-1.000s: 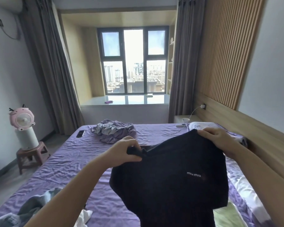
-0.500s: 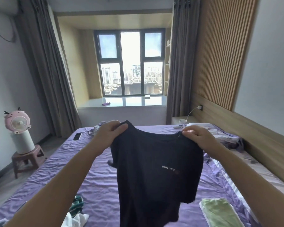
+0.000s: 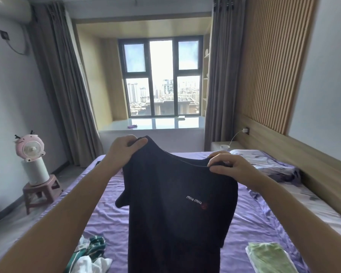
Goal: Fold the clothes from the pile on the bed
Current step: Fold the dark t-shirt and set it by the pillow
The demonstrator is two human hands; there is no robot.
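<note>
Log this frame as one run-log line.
step: shirt held up | left hand: grips black shirt shoulder | right hand: grips other shoulder | shirt: hanging above bed, unfolded

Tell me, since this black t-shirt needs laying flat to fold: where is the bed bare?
Bare purple sheet lies mid-bed, under and left of the black t-shirt held by the left hand and right hand. Crowded: unfolded clothes near left, folded green garment near right, pillow by the headboard.

Both arms outstretched; left hand (image 3: 124, 149), right hand (image 3: 229, 168) pinching, raised.
</note>
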